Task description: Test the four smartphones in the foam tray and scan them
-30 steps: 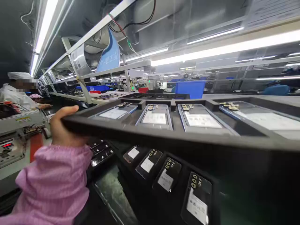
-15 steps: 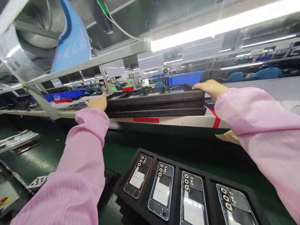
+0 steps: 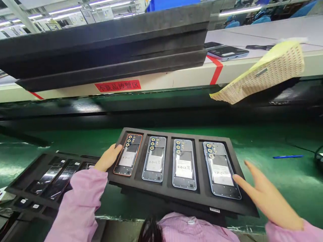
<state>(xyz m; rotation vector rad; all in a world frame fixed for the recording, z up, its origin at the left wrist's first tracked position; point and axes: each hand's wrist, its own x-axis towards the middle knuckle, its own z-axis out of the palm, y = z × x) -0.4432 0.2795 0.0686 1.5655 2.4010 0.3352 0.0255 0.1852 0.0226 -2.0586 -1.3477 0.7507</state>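
Note:
A black foam tray [image 3: 169,161] lies before me, stacked on more black trays. It holds several open-backed phones, one an orange-edged phone [image 3: 128,155] at the left and one a blue-edged phone [image 3: 222,170] at the right. My left hand [image 3: 108,158] grips the tray's left edge, its lower fingers partly hidden. At the right end, my right hand [image 3: 264,191] is open, thumb and forefinger apart. Its thumb tip overlaps the right phone's edge in view; I cannot tell whether it touches.
Stacked black trays [image 3: 111,50] stand on the white shelf [image 3: 176,74] above. Beside them lie phones [image 3: 227,52] and a hanging yellow patterned sheet [image 3: 267,75]. Another black tray [image 3: 30,168] with dark panels is at left. A blue pen [image 3: 287,156] lies on the green bench [image 3: 277,137].
Both hands have left the trays on the shelf and come down to the tray of phones. My view has tilted downward.

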